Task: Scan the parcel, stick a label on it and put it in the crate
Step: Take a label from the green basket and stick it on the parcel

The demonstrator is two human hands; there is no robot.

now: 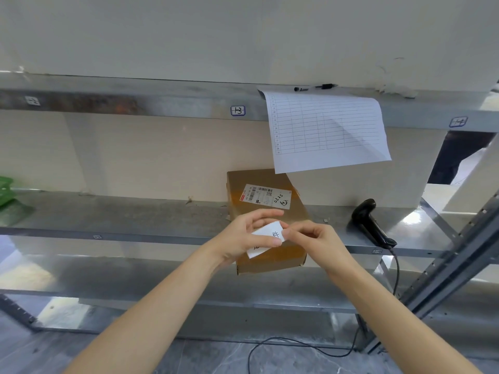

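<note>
A brown cardboard parcel (259, 182) lies flat on the metal shelf (135, 214), with a printed shipping label on its top and its near end past the shelf's front edge. Just above the parcel's near end, both hands hold a small white label (266, 234) with handwriting on it. My left hand (248, 236) grips the label's left side with thumb and fingers. My right hand (310, 237) pinches the label's right corner. A black handheld scanner (371, 224) lies on the shelf to the right of the parcel, untouched.
A ruled paper sheet (326, 128) hangs from the upper shelf, just above the parcel's far end. Two pens lie on that upper shelf. A green crate (5, 191) shows at the far left edge. The scanner's cable (297, 344) loops down to the floor.
</note>
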